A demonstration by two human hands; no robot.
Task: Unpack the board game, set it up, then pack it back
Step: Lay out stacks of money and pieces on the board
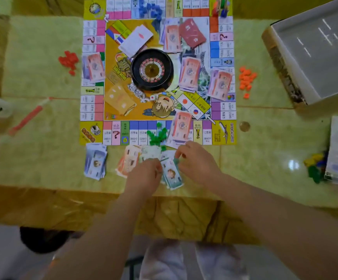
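Board [224, 132] lies open on the table [43, 158]; left hand [144, 175] curls over pale notes [151, 153], right hand [196, 160] apparently pinches the green-note stack [172, 175] (blurred); each stack is best squared first, clear of the green houses [155, 136].

Our two bare forearms reach forward from the lower edge and draw together toward the middle. Our left hand [145, 175] is knuckles-up with its fingers curled downward, hiding whatever they may grip. Just beside it, our right hand [197, 160] pinches the edge of a teal banknote [173, 175] between thumb and fingertips.
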